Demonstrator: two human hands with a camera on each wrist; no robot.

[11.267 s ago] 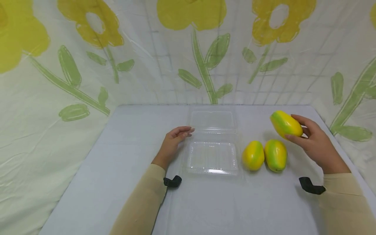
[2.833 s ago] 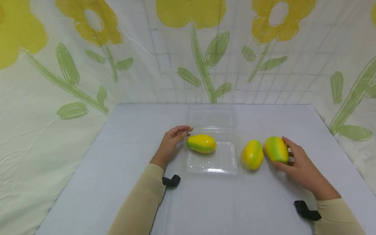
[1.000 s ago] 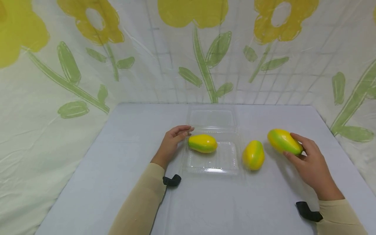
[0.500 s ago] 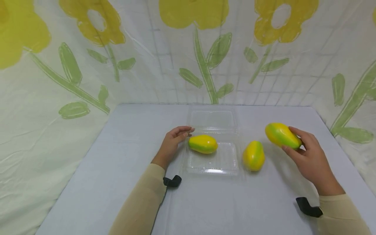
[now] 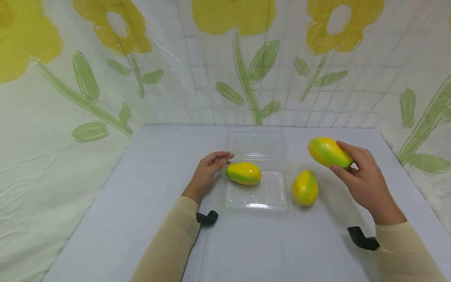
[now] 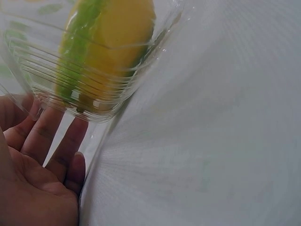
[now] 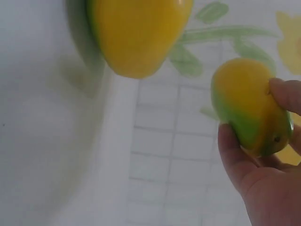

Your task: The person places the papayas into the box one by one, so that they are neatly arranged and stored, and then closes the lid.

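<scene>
In the head view my right hand [image 5: 364, 180] grips a yellow-and-green papaya [image 5: 329, 152], raised over the table's right side. Thumb and fingers are around its stem end, as the right wrist view shows. A second papaya [image 5: 305, 188] stands on the table, left of and nearer than the held one. A third papaya [image 5: 244, 173] lies sideways in the clear plastic clamshell box [image 5: 255, 205], along its rear left part. My left hand [image 5: 208, 172] holds the box's left edge near the hinge; in the left wrist view thumb and fingers [image 6: 42, 134] meet at the ribbed wall.
The box's transparent lid [image 5: 255, 143] lies folded back toward the rear edge of the white-covered table [image 5: 148, 219]. A flower-printed curtain [image 5: 197, 98] hangs behind and at both sides. Each wrist carries a black camera mount [image 5: 207, 217].
Since the first frame, one papaya has come to lie in the box. My right hand has picked up another and raised it, moving it left and rearward lately. The left hand has stayed put.
</scene>
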